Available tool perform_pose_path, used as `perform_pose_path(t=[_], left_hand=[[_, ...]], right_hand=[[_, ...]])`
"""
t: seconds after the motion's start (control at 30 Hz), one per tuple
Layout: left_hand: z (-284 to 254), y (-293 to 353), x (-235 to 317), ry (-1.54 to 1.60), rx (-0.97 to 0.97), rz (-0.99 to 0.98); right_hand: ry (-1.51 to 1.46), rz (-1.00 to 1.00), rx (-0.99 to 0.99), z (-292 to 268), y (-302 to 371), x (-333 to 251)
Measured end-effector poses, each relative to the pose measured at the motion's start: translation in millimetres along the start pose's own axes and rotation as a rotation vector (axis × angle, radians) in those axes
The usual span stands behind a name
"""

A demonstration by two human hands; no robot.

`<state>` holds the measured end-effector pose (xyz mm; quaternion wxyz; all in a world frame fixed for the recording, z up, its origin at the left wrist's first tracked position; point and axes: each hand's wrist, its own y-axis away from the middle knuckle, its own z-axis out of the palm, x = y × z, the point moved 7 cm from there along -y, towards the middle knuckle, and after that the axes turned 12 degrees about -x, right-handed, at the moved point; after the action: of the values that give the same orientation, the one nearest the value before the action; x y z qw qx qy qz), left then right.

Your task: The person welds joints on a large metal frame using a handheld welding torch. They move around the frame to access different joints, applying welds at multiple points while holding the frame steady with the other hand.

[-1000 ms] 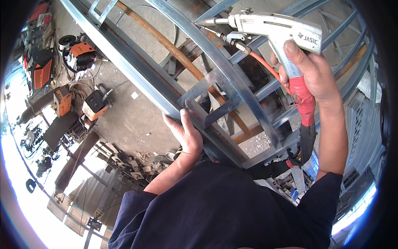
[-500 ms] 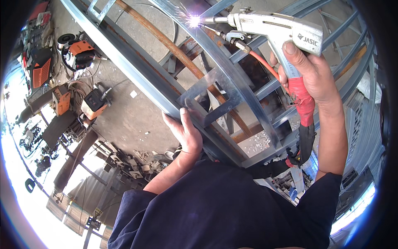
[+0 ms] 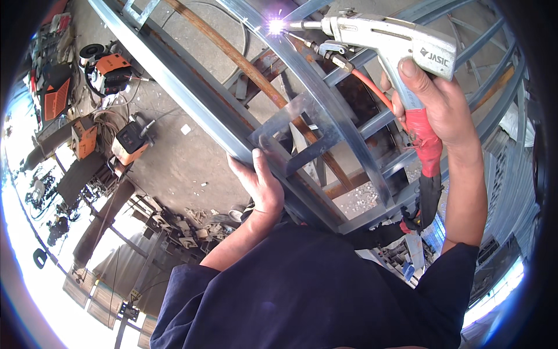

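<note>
My right hand (image 3: 436, 96) is wrapped around the grip of a silver welding gun (image 3: 386, 35), below which red tape covers the cable end. At the gun's nozzle a bright violet-white glow (image 3: 275, 25) with short sparks sits on a curved steel strip (image 3: 325, 99) of a metal frame. A thin wire guide (image 3: 305, 42) runs beside the nozzle to the same spot, fed by an orange-red tube. Lower left, my left hand (image 3: 261, 185) grips the edge of a long grey steel beam (image 3: 192, 110), thumb on top; its other fingertips are partly hidden.
Rusty bars (image 3: 232, 52) cross under the frame. Left on the floor stand orange-and-black machines (image 3: 110, 72) and an orange box with a dark panel (image 3: 131, 142), with cables among them. Metal offcuts (image 3: 183, 230) lie piled near my left arm. Long metal profiles (image 3: 500, 186) are stacked at right.
The sparks around the glow are fewer and shorter. The gun and glow appear slightly farther right, along with a small shift of the whole view. Both hands keep their hold.
</note>
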<state>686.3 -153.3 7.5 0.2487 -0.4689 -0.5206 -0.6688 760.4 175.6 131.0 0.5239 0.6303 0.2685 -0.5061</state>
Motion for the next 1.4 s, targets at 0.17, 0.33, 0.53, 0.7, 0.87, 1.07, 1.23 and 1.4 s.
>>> perform_pose_path(t=[0.17, 0.33, 0.53, 0.7, 0.87, 1.07, 1.23, 1.4], left_hand=[[-0.3, -0.1, -2.0, -0.002, -0.037, -0.017], [-0.2, 0.1, -2.4, 0.002, -0.028, -0.026], [-0.5, 0.2, -1.7, -0.004, -0.009, -0.013], [-2.6, -1.1, -5.4, -0.013, -0.026, -0.017], [2.1, 0.5, 1.7, -0.007, -0.008, -0.02], [-6.5, -2.4, -6.7, -0.077, -0.021, 0.013], [0.3, 1.0, 1.8, -0.027, -0.005, -0.014], [-12.8, 0.4, -14.2, -0.058, -0.038, -0.051]], right_hand=[[0.016, 0.0, -0.009, -3.0, 2.2, 1.0], [0.011, -0.01, -0.012, -2.5, 3.0, -0.4], [-0.005, 0.014, 0.018, -3.9, 8.1, -0.2], [0.014, -0.01, -0.021, -2.9, 4.7, 0.1], [0.003, 0.007, 0.015, -4.6, 7.4, 1.9], [0.036, -0.04, 0.005, -1.7, 5.7, -4.0], [0.043, -0.013, 0.006, -0.1, 5.9, -2.8], [0.062, -0.029, 0.009, 0.2, 7.2, -5.0]])
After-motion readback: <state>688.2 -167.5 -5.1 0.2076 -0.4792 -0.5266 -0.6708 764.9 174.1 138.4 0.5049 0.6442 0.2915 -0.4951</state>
